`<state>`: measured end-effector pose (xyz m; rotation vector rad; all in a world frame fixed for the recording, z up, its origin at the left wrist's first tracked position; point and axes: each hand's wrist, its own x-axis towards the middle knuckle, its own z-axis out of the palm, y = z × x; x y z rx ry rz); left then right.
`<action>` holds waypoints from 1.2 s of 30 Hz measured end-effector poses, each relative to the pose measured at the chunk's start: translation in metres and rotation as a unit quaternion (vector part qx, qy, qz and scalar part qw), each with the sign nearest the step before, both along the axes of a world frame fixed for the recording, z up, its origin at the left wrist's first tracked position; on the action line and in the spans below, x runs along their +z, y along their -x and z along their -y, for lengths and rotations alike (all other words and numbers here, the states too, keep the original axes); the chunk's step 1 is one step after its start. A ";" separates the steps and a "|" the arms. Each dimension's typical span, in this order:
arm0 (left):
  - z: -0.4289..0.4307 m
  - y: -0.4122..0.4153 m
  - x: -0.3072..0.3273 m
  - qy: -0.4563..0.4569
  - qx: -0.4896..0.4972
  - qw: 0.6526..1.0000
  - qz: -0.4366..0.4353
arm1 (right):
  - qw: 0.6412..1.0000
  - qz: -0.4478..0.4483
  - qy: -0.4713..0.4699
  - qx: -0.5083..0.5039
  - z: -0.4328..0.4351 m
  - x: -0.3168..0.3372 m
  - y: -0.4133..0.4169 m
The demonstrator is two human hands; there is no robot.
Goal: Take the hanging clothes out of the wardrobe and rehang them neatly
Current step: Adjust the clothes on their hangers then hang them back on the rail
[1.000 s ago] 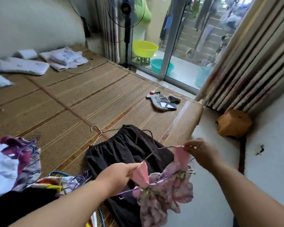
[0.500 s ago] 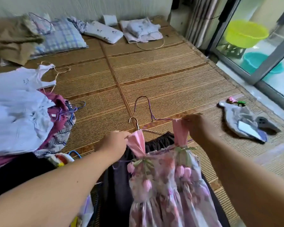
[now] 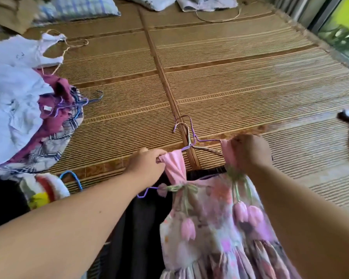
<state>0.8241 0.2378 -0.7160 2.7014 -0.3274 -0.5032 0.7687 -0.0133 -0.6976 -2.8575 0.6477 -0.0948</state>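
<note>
A small pink floral dress [image 3: 216, 222] with tulip trims hangs on a purple wire hanger [image 3: 191, 135], low over the bamboo mat [image 3: 230, 81]. My left hand [image 3: 147, 164] pinches its left pink strap. Curled round the right strap is my right hand [image 3: 250, 152]. A second, grey wire hanger [image 3: 206, 149] lies right under the purple one. Under the dress lies a black garment [image 3: 137, 228], partly hidden by my left arm.
At the left is a heap of white, maroon and plaid clothes [image 3: 22, 109] with several hangers. A striped soft item [image 3: 42, 190] and a blue hanger hook [image 3: 73, 178] lie near it. Pillows and folded cloth [image 3: 85, 7] sit at the far side.
The view has swung left and down from the balcony door to the mat. Both hands, still holding the straps, have carried the dress over the black garment and spread it flat.
</note>
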 end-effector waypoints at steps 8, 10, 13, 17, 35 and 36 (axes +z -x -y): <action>-0.002 0.006 -0.041 -0.072 -0.025 0.996 -0.036 | 0.979 -0.128 -0.135 -0.087 -0.008 -0.046 -0.012; -0.008 0.013 -0.035 -0.078 -0.038 0.996 -0.015 | 0.986 -0.119 -0.094 -0.065 -0.018 -0.039 -0.006; -0.020 0.024 -0.016 -0.084 -0.082 0.993 0.006 | 0.992 -0.094 -0.075 -0.031 -0.044 -0.019 0.017; -0.063 0.049 0.021 -0.065 -0.099 0.993 -0.017 | 0.991 -0.097 -0.093 -0.006 -0.107 0.006 0.057; -0.508 0.128 0.159 -0.131 -0.147 0.976 -0.097 | 0.959 -0.124 -0.251 -0.048 -0.520 0.114 0.143; -0.519 0.127 0.158 -0.133 -0.147 0.975 -0.098 | 0.957 -0.134 -0.252 -0.060 -0.529 0.110 0.146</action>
